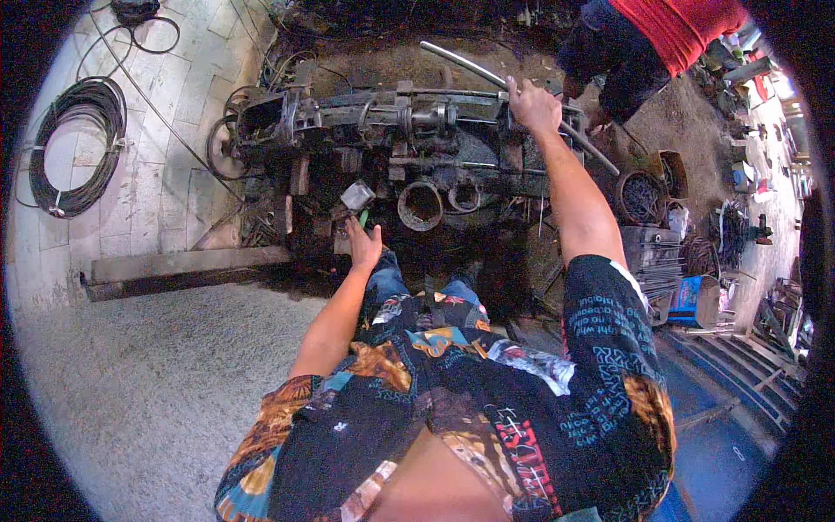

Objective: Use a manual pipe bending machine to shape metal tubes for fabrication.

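The bare right hand, toward 1 o'clock from the middle of the view, is closed on a long, slim, silvery metal rod that slants from 12 to 2 o'clock; the hand covers part of it, so whether it rests on the dark, greasy metal machine at 12 o'clock is unclear. Toward 10 o'clock, well apart from the other, the left hand is at a small green piece below a grey, boxy block; its fingers hide most of the piece, and I cannot tell whether they grip it. The machine's underside sinks into shadow, and the right forearm crosses its right end. Between 1 and 2 o'clock, a person in a red top is cut off by the upper edge. A black cable coil lies toward 9:30, and a round, dark bucket stands near 2:30.
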A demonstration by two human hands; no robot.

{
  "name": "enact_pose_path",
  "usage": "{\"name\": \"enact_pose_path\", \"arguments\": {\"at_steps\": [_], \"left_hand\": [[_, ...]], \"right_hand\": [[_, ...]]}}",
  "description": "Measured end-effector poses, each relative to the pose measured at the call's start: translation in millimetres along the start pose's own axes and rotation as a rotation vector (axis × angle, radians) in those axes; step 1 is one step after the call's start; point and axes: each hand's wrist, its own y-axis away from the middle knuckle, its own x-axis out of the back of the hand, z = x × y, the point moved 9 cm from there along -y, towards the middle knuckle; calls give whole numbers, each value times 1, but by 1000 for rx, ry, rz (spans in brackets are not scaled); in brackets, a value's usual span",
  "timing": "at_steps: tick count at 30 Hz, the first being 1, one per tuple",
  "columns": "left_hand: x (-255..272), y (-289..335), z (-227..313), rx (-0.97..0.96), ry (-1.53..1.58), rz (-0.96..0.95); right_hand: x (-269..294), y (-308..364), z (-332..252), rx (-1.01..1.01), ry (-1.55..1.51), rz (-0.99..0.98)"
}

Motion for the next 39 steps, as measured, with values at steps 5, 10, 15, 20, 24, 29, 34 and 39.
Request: {"name": "enact_pose_path", "arguments": {"at_steps": [5, 10, 15, 20, 24, 29, 34, 39], "left_hand": [[1, 0, 1, -8, -2, 5], [2, 2, 4, -17, 36, -9], [2, 2, 5, -26, 34, 2], [1, 2, 4, -24, -6, 19], [2, 3, 5, -22, 5, 27], [1, 4, 2, 5, 24, 8], [-2, 4, 1, -5, 3, 1], [-5, 2, -3, -22, 6, 20]], "right_hand": [[4, 1, 1, 12, -32, 28], [3, 1, -1, 0, -7, 3], [6, 2, 1, 16, -30, 30], [3, 1, 1, 14, -16, 49], [4, 1, 0, 24, -14, 60], [6, 3, 2, 27, -7, 54], [1, 0, 2, 5, -14, 10], [3, 2, 5, 14, -28, 17]]}}
